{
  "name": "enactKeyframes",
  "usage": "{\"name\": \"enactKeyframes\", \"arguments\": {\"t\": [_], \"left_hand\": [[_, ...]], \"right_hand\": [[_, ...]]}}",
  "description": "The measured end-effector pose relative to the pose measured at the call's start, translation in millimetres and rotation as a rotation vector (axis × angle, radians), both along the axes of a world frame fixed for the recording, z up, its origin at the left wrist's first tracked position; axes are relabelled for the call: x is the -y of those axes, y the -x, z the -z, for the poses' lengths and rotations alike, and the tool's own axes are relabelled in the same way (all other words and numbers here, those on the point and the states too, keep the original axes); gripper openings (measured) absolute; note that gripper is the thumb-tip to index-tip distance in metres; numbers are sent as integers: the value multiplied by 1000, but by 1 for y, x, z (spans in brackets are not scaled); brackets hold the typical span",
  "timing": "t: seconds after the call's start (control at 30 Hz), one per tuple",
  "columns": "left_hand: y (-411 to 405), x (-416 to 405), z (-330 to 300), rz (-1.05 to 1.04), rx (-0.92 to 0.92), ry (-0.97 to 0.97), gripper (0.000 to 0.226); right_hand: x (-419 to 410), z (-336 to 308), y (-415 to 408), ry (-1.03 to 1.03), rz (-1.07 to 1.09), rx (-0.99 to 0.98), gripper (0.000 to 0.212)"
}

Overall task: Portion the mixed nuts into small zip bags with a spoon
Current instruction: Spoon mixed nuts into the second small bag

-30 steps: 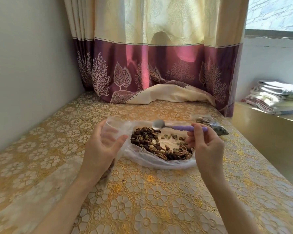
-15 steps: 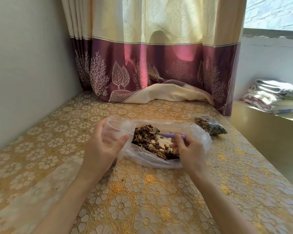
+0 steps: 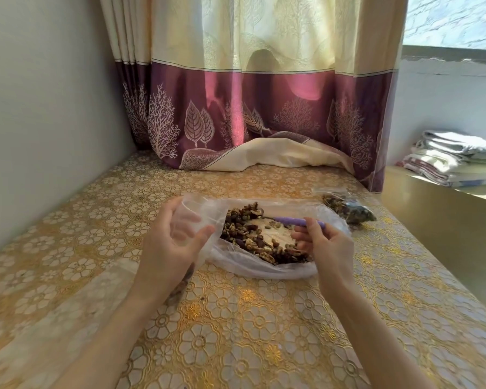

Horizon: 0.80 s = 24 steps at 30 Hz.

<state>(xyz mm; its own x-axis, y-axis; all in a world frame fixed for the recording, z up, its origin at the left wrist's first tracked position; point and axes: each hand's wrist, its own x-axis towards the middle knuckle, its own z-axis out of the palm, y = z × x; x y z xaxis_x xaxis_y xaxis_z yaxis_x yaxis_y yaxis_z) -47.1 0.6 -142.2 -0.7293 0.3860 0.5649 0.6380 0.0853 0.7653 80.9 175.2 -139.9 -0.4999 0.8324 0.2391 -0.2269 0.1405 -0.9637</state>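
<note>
A large clear plastic bag (image 3: 264,269) lies open on the table with a heap of mixed nuts (image 3: 244,234) in it. My right hand (image 3: 324,248) grips the purple handle of a spoon (image 3: 298,221); its bowl is down among the nuts, partly hidden. My left hand (image 3: 171,242) holds a small clear zip bag (image 3: 192,217) upright with its mouth open, just left of the nut pile. The bag's lower part hangs behind my wrist with some nuts in it. A filled small zip bag (image 3: 348,210) lies to the right.
The table (image 3: 236,332) has a gold floral cover. A grey wall runs along the left side. A cream and purple curtain (image 3: 250,108) drapes onto the table's far end. Folded cloths (image 3: 455,155) lie on a ledge at the right.
My right hand has brought the spoon down from above the big bag's far rim into the nuts and shifted left. My left hand still holds the small bag open.
</note>
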Motion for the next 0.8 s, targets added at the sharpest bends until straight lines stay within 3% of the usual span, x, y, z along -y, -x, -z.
{"name": "enactKeyframes", "arguments": {"t": [0.4, 0.53, 0.67, 0.8], "left_hand": [[10, -4, 11, 21, -12, 17, 68], [11, -4, 12, 17, 0, 15, 69], [9, -3, 9, 14, 45, -2, 66], [5, -4, 5, 59, 87, -58, 54]], "right_hand": [[21, -32, -17, -95, -113, -208, 36], [31, -35, -20, -97, -223, -225, 35], [30, -32, -20, -79, -281, -215, 19], [30, -29, -18, -156, -378, -187, 26]]}}
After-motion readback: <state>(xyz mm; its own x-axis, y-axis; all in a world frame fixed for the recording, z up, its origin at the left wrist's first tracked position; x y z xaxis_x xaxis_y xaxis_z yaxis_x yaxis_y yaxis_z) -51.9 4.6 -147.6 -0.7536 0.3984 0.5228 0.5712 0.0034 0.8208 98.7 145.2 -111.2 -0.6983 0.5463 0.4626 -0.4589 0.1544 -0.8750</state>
